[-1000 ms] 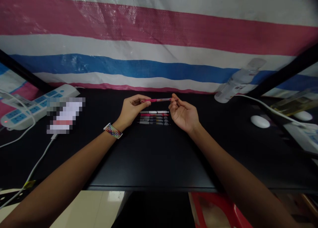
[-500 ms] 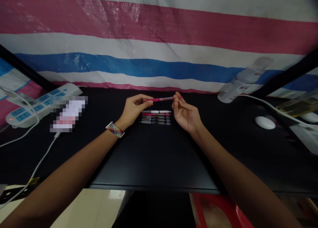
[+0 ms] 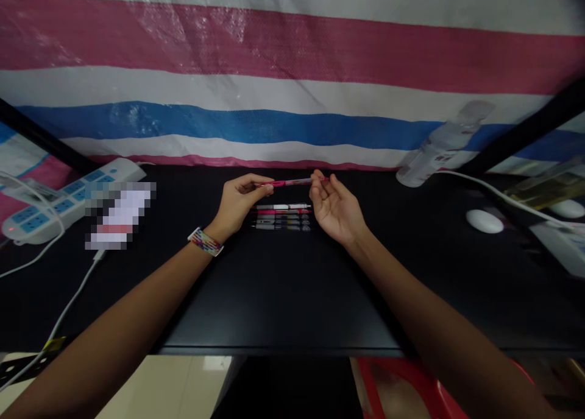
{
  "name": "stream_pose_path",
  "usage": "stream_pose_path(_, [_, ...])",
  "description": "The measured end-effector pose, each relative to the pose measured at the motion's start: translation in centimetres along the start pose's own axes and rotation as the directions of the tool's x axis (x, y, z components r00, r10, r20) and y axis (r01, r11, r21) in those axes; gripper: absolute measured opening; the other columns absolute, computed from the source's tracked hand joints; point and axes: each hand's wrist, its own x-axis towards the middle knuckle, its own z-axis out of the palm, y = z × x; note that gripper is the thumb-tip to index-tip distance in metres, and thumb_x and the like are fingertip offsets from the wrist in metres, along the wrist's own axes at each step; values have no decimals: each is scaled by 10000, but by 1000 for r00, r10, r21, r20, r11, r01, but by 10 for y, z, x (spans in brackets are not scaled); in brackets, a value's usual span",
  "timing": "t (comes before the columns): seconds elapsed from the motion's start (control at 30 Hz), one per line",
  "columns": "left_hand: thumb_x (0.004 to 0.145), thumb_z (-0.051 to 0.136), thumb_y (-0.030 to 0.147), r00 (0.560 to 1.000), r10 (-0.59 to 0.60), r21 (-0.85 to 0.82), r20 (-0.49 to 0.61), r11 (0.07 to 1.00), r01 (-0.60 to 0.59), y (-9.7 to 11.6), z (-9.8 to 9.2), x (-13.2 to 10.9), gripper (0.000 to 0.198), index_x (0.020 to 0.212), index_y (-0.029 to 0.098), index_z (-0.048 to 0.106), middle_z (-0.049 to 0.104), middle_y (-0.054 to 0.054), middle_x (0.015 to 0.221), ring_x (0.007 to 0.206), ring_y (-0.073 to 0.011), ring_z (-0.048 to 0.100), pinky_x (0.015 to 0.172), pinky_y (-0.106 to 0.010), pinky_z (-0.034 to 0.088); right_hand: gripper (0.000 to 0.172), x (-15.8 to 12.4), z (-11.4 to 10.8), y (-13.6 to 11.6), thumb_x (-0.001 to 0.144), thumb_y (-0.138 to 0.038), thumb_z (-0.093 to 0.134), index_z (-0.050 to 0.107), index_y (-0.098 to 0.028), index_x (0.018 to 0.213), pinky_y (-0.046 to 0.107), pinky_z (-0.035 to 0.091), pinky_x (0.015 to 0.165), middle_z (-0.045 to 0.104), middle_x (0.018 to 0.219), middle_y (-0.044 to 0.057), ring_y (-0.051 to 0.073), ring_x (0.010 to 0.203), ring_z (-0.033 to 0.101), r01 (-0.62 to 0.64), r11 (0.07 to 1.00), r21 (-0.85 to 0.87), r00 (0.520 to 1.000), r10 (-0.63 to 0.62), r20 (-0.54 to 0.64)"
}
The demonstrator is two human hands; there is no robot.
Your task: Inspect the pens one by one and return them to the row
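I hold a pink pen (image 3: 292, 182) level above the black table (image 3: 283, 297), one end in each hand. My left hand (image 3: 237, 203), with a multicoloured band on its wrist, pinches the left end. My right hand (image 3: 336, 209) is palm up and pinches the right end between thumb and fingertips. Just below the pen, between my hands, several pens (image 3: 282, 217) lie side by side in a neat row on the table.
A power strip (image 3: 59, 197) with cables and a blurred-out item (image 3: 116, 215) lie at the left. A clear bottle (image 3: 439, 151) lies at the back right, with white mice (image 3: 484, 221) and a cable beyond. A striped tarp (image 3: 292, 78) backs the table; a red stool (image 3: 411, 388) is below.
The pink pen stays held between both hands. My right hand has loosened a little at the pen's right end and moved slightly left. The view has shifted a little.
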Motion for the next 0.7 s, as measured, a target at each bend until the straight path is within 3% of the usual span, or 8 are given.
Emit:
stream_pose_path(0.07, [819, 946, 349, 1000, -4, -6, 2, 1000, 4, 1, 0, 0, 212, 983, 230, 886, 838, -55, 905, 852, -193, 769, 837, -344, 633, 126, 0, -2, 0, 1048, -193, 662, 767, -224, 1108, 200, 658, 1035, 865, 1094, 31, 138, 1198, 808, -6, 1000, -10, 1000, 6, 3])
stream_pose_path(0.2, [807, 948, 338, 1000, -6, -49, -5, 999, 6, 2, -1, 0, 204, 970, 231, 888, 840, -48, 908, 843, -175, 758, 854, -329, 626, 315, -3, -3, 1, 917, -48, 711, 757, -256, 1149, 186, 627, 1081, 859, 1187, -11, 114, 1241, 788, 22, 992, -123, 996, -10, 94])
stream_pose_path(0.33, [813, 937, 342, 1000, -17, -39, -13, 999, 17, 3, -2, 0, 205, 981, 236, 888, 839, -50, 913, 848, -183, 760, 860, -344, 632, 136, -5, 0, 1, 1007, -248, 699, 774, -241, 1120, 266, 670, 1065, 843, 1264, 48, 185, 1315, 765, 74, 968, -239, 996, -60, 64])
stream_pose_path(0.4, [816, 934, 360, 1000, -19, -12, -10, 1000, 19, 3, -2, 0, 212, 978, 233, 883, 833, -53, 900, 853, -197, 762, 857, -361, 637, 132, -4, 0, 1, 1022, -308, 693, 772, -233, 1096, 282, 684, 1046, 843, 1241, 71, 198, 1308, 768, 81, 961, -263, 997, -74, 36])
stream_pose_path(0.47, [815, 932, 368, 1000, -22, -4, -15, 1000, 22, 3, -1, 0, 214, 971, 232, 878, 828, -54, 886, 845, -201, 762, 852, -370, 638, 118, -4, 1, 1, 995, -257, 709, 766, -236, 1097, 271, 672, 1063, 838, 1236, 65, 184, 1300, 768, 86, 959, -269, 996, -79, 38])
stream_pose_path(0.6, [809, 943, 360, 999, -29, -24, -24, 999, 29, 2, -3, 1, 215, 970, 233, 881, 828, -49, 878, 827, -187, 754, 843, -352, 629, 296, -6, 4, 3, 905, -100, 707, 763, -260, 1147, 261, 627, 1128, 825, 1291, 21, 155, 1299, 760, 107, 959, -261, 992, -84, 98])
stream_pose_path(0.7, [808, 958, 360, 999, -25, -30, -27, 999, 24, 3, -5, 1, 220, 970, 232, 884, 835, -42, 897, 837, -173, 753, 842, -319, 616, 246, -7, 3, 4, 925, -203, 725, 786, -255, 1158, 333, 672, 1053, 847, 1180, 40, 194, 1141, 807, 120, 947, -299, 989, -88, 119])
